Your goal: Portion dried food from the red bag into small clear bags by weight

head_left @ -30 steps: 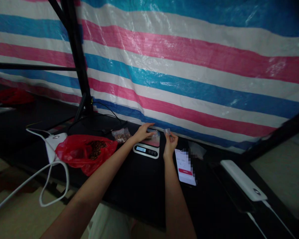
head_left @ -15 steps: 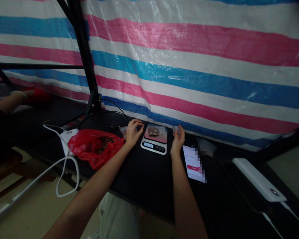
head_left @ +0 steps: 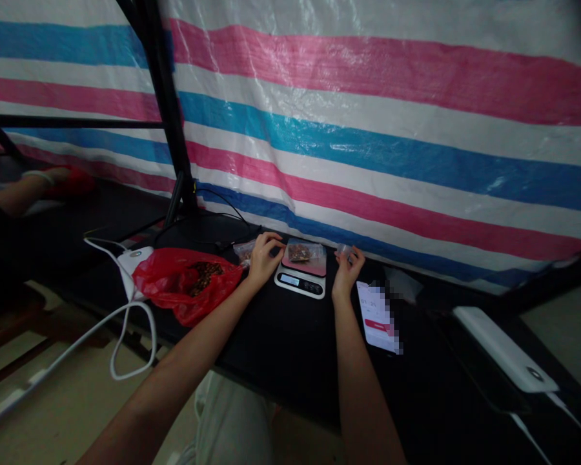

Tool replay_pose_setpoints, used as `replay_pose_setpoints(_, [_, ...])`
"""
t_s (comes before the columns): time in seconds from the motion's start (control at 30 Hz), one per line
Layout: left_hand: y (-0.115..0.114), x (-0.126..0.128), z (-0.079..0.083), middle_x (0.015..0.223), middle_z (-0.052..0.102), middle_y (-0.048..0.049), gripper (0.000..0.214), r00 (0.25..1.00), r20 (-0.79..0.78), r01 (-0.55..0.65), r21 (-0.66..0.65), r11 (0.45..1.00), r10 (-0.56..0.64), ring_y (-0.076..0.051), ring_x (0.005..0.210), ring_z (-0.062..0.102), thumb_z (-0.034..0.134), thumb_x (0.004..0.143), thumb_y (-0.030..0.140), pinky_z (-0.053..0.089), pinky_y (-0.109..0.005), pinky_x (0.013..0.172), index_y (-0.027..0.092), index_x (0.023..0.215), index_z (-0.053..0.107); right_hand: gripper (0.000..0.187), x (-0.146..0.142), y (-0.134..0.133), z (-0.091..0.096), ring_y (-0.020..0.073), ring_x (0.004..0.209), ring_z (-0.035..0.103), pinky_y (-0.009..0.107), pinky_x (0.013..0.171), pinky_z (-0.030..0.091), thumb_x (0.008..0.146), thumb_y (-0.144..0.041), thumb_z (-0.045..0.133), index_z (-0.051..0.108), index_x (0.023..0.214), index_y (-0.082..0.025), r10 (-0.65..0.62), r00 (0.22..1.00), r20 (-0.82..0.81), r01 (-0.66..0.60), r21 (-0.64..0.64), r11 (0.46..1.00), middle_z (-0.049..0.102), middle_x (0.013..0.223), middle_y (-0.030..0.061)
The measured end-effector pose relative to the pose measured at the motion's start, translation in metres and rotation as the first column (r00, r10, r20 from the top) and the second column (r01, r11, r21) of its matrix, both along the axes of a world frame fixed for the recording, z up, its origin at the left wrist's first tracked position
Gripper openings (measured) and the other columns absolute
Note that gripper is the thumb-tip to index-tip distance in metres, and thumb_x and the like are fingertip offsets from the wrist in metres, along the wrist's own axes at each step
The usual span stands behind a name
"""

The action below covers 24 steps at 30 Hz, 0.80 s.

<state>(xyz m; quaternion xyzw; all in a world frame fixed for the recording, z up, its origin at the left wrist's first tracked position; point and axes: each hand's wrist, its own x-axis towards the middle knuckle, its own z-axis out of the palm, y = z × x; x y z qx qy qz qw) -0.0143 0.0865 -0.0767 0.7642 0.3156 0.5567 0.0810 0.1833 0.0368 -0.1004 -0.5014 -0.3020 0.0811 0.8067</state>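
A small digital scale (head_left: 300, 283) with a pink plate lies on the black table, its display lit. On the plate rests a clear plastic packet (head_left: 299, 252) with brown bits inside. My left hand (head_left: 265, 258) is at the scale's left side, fingers bent and apart, the tips close to the packet; whether they touch it I cannot tell. To the right of the scale, my right hand (head_left: 347, 274) grips a small clear plastic piece (head_left: 345, 250), cup or bag, between its fingers. Another clear packet (head_left: 243, 250) lies partly hidden behind my left hand.
An open red plastic bag (head_left: 174, 284) of brown beans or nuts sits left, beside a white power strip (head_left: 130, 265) with a looping cable. To the right lie a lit phone (head_left: 374, 316) and a white power bank (head_left: 503, 349). Another person's arm (head_left: 22, 194) is far left.
My right hand has shifted slightly to the right, its fingers spread further around the clear plastic piece. My left fingertips have come nearer to the packet on the scale.
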Motion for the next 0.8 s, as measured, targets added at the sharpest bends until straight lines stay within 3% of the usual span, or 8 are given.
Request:
replay_pose_setpoints(0.27, [0.002, -0.001, -0.001, 0.091, 0.055, -0.0027, 0.008, 1.0, 0.022, -0.004, -0.017, 1.0, 0.004, -0.017, 0.089, 0.05, 0.057, 0.071, 0.011, 0.041, -0.031, 0.08, 0.019, 0.073, 0.059, 0.041, 0.0, -0.002, -0.001, 0.0143, 0.079, 0.059, 0.032, 0.075, 0.046, 0.065, -0.033, 0.059, 0.038, 0.098, -0.02, -0.096, 0.994, 0.048, 0.1, -0.096, 0.99, 0.052, 0.099, 0.006])
replay_pose_setpoints(0.53, [0.005, 0.0, -0.004, 0.089, 0.054, -0.0025, 0.01, 1.0, 0.026, -0.006, -0.024, 1.0, 0.006, -0.017, 0.089, 0.05, 0.056, 0.071, 0.009, 0.041, -0.031, 0.08, 0.019, 0.072, 0.058, 0.033, 0.005, -0.003, -0.01, 0.018, 0.084, 0.053, 0.032, 0.069, 0.045, 0.062, -0.025, 0.055, 0.038, 0.089, -0.019, -0.152, 0.942, 0.298, 0.236, -0.268, 0.934, 0.05, 0.093, 0.0066])
replay_pose_setpoints(0.8, [0.004, -0.001, -0.003, 0.089, 0.054, -0.0028, 0.01, 1.0, 0.013, -0.004, -0.013, 1.0, 0.004, -0.016, 0.088, 0.05, 0.055, 0.072, 0.01, 0.042, -0.031, 0.079, 0.019, 0.075, 0.058, 0.033, 0.007, -0.004, -0.014, 0.0195, 0.085, 0.049, 0.036, 0.08, 0.038, 0.061, -0.016, 0.051, 0.04, 0.092, -0.017, -0.184, 0.903, 0.39, 0.33, -0.353, 0.875, 0.049, 0.091, 0.0068])
